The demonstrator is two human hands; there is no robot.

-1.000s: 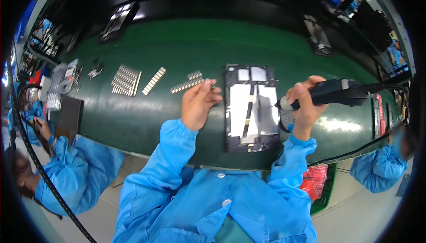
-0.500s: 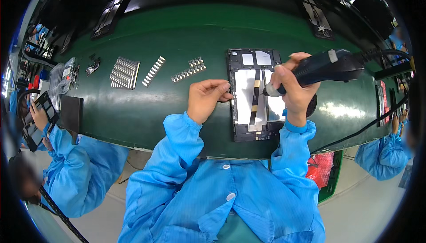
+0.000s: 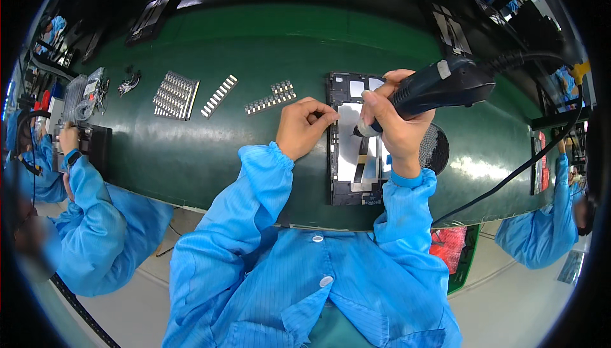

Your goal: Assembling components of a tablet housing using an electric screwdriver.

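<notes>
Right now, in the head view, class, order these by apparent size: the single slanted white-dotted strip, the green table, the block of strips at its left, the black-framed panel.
1. Green table
2. Black-framed panel, though partly covered
3. Block of strips
4. Single slanted strip

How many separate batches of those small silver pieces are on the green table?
3: a larger block farthest left, a single strip in the middle, and a stepped cluster nearest the left hand. Others may be hidden.

Right grip (image 3: 402,130) around black tool (image 3: 442,86) — flat device (image 3: 347,149) below
</notes>
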